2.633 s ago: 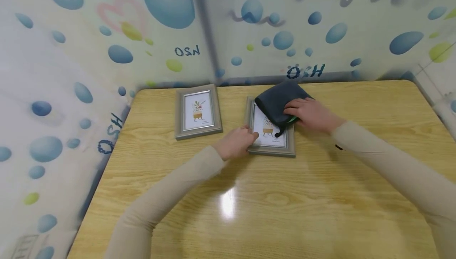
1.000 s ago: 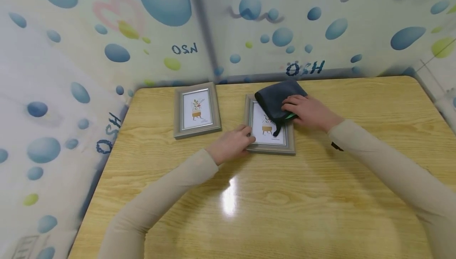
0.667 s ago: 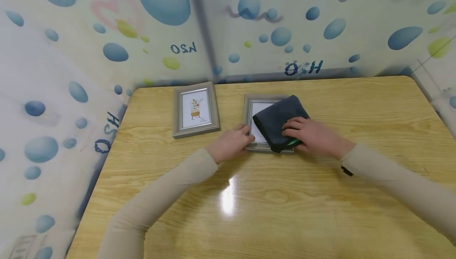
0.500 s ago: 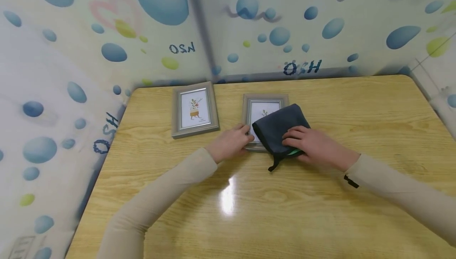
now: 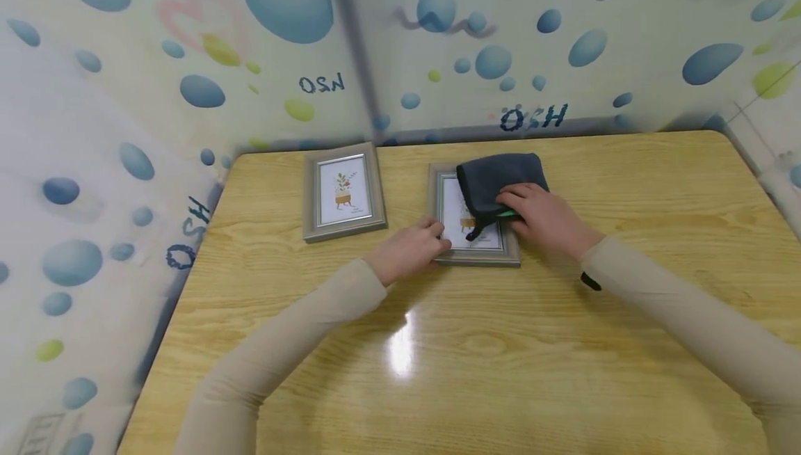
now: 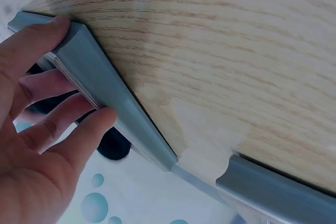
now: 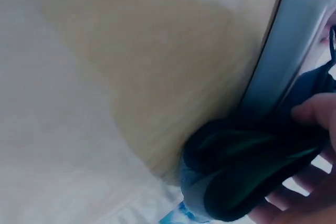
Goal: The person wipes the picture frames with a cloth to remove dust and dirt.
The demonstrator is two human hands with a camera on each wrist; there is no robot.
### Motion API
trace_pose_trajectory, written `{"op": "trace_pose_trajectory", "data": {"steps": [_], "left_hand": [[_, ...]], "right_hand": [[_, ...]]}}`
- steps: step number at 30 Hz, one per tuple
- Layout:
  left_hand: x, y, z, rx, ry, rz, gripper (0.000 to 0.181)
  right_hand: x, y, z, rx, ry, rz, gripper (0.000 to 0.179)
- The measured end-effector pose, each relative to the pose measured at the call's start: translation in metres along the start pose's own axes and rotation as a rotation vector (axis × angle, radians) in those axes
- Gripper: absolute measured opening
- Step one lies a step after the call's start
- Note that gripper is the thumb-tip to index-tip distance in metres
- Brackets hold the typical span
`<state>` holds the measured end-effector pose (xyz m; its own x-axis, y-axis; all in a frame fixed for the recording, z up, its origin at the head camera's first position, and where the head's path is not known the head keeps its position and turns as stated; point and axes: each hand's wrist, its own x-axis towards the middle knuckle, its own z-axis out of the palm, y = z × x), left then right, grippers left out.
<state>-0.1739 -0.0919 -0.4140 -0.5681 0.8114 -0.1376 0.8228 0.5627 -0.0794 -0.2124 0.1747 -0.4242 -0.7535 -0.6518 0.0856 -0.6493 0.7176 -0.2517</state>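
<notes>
My left hand (image 5: 408, 252) grips the lower left corner of the right-hand picture frame (image 5: 482, 258), a grey frame around a print of a plant in an orange pot. In the left wrist view, fingers and thumb straddle the frame's edge (image 6: 102, 77). A folded dark grey cloth (image 5: 500, 173) with black edging and a loop covers the upper right of that frame. My right hand (image 5: 544, 218) holds the cloth against it, fingers on top. Green lining shows in the cloth's fold in the right wrist view, where the folded cloth (image 7: 236, 182) hangs past the frame's side.
A second, matching picture frame (image 5: 311, 197) lies to the left on the wooden table (image 5: 475, 371). Behind the table's far edge stands a wall covering (image 5: 388, 37) printed with blue and green drops. A light reflection shows on the tabletop.
My right hand first drew the cloth down over the frame's lower edge, then pushed it back up to the upper right. My left hand has kept its hold on the corner.
</notes>
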Motion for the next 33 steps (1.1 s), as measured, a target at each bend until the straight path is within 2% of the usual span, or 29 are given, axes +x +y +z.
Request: {"op": "trace_pose_trajectory", "data": {"steps": [3, 7, 10, 14, 19, 24, 28, 30, 33], "left_hand": [[0.001, 0.001, 0.0, -0.027, -0.015, -0.011, 0.031], [0.003, 0.002, 0.001, -0.04, -0.02, -0.016, 0.031], [0.004, 0.002, 0.002, -0.037, -0.022, -0.019, 0.03], [0.004, 0.002, 0.002, -0.047, -0.034, -0.032, 0.03], [0.003, 0.002, 0.001, -0.055, -0.041, -0.052, 0.03], [0.004, 0.001, 0.001, -0.066, -0.025, -0.057, 0.03], [0.003, 0.001, 0.0, -0.066, -0.019, -0.057, 0.029], [0.003, 0.002, -0.001, -0.064, -0.021, -0.057, 0.029], [0.004, 0.003, 0.0, -0.063, -0.025, -0.052, 0.029]], "right_hand": [[0.023, 0.013, -0.002, 0.038, 0.023, 0.087, 0.038], [0.044, 0.029, -0.006, 0.142, 0.08, 0.206, 0.033], [0.053, 0.037, -0.009, 0.209, 0.104, 0.285, 0.031], [0.056, 0.038, -0.013, 0.241, 0.068, 0.35, 0.033], [0.045, 0.026, -0.015, 0.236, 0.026, 0.346, 0.029], [0.015, 0.001, -0.012, 0.214, 0.015, 0.285, 0.022], [-0.009, -0.023, -0.011, 0.229, -0.004, 0.272, 0.02], [-0.015, -0.029, -0.012, 0.239, -0.005, 0.278, 0.019], [-0.012, -0.027, -0.013, 0.244, -0.009, 0.293, 0.018]]}}
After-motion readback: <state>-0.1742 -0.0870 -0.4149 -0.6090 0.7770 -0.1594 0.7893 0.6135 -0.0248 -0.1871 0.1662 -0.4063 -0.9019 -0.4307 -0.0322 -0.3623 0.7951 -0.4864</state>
